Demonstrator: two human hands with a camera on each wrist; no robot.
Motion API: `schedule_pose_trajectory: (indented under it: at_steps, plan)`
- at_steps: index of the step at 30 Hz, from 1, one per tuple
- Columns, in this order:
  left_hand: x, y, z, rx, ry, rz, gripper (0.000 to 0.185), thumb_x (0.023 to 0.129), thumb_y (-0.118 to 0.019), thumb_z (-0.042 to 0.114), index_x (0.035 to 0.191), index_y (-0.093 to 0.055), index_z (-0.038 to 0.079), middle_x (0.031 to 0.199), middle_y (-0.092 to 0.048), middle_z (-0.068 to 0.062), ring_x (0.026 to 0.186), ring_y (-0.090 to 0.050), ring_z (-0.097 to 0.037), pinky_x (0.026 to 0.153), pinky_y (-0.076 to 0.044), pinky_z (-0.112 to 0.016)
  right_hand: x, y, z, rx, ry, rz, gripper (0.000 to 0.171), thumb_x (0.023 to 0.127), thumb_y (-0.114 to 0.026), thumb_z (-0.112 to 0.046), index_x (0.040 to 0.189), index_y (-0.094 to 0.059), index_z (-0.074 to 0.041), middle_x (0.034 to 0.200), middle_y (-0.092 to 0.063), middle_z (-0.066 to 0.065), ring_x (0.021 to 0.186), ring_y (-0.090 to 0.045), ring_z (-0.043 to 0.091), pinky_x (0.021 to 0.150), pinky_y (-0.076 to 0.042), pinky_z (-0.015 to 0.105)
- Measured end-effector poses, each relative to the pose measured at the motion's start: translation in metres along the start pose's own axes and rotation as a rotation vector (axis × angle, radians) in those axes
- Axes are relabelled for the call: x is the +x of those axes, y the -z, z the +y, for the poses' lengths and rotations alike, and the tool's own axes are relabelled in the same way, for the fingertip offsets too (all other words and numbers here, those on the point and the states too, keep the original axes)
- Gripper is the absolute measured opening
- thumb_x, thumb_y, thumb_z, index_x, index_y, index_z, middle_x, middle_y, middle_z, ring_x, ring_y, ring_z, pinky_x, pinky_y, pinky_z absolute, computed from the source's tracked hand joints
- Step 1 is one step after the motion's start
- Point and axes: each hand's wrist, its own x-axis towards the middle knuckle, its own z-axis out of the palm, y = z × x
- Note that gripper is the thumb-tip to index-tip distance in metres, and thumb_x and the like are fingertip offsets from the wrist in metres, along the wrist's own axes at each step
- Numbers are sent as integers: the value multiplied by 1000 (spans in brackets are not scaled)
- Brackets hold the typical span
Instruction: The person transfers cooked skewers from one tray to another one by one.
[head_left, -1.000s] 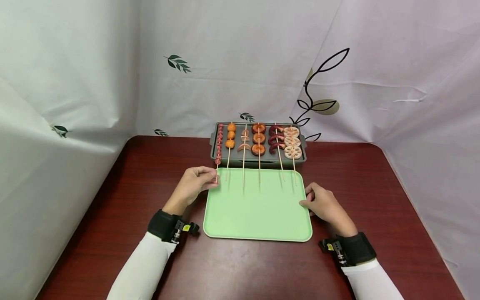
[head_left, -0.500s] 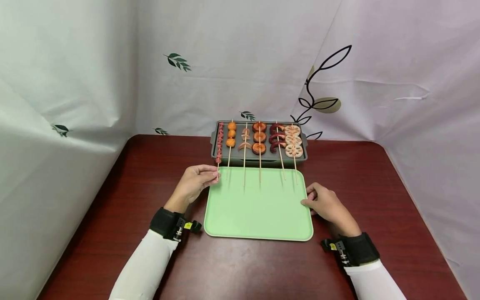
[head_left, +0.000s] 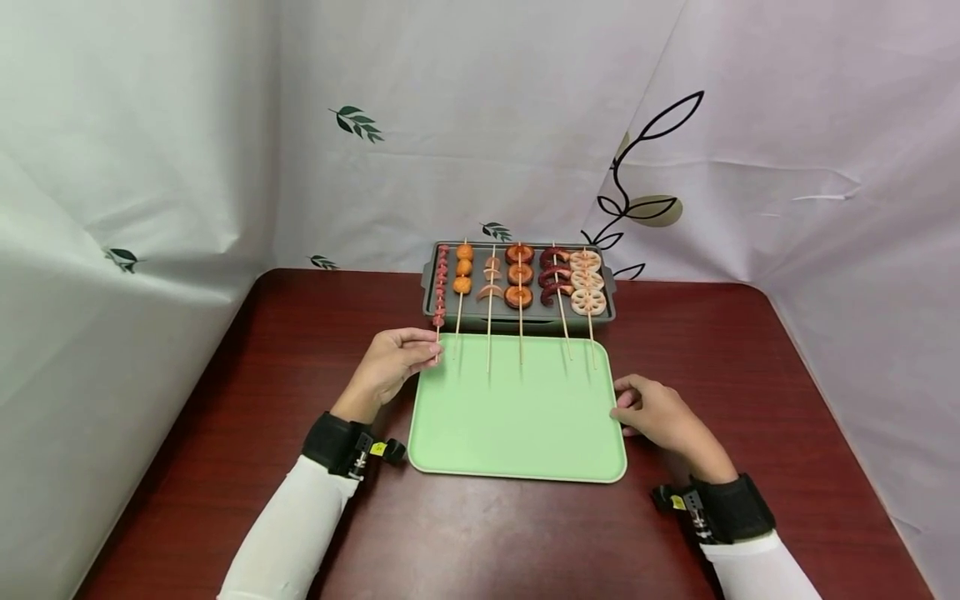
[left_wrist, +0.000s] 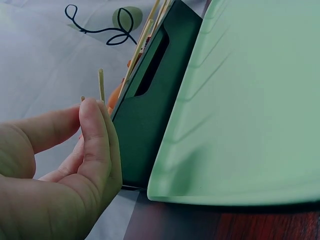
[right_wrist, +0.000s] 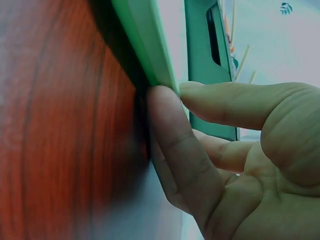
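A dark red wood-grain tabletop (head_left: 300, 333) carries everything. A light green tray (head_left: 517, 425) lies flat near its middle. Just behind the tray, touching its far edge, sits a dark grey grill pan (head_left: 517, 312). White cloth with leaf prints closes in the tabletop's far and side edges.
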Motion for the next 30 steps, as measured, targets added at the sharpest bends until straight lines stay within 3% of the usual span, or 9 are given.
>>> schedule_pose_trajectory:
  at_steps: [11, 22, 30]
  plan:
    - [-2, -1, 2, -24, -20, 11, 40, 97, -62, -11, 133, -52, -23, 92, -75, -4, 76, -73, -9, 72, -63, -20, 0, -1, 3, 5, 0, 6, 41, 97, -69, -8, 133, -56, 8, 95, -66, 11, 74, -69, 17, 64, -62, 27]
    - [-12, -3, 4, 86, -34, 23, 36, 95, -66, -9, 129, -57, -20, 92, -73, -3, 77, -73, -10, 75, -64, -24, -1, 0, 3, -10, -6, 2, 43, 97, -68, -8, 135, -55, 6, 91, -67, 9, 72, -69, 18, 62, -60, 28]
    - [-31, -2, 5, 169, -27, -3, 31, 95, -64, -11, 123, -58, -20, 94, -70, -10, 77, -73, -15, 77, -66, -32, -2, 0, 4, 33, -6, -15, 42, 97, -68, -7, 135, -55, 5, 92, -66, 11, 73, -69, 19, 63, -62, 28]
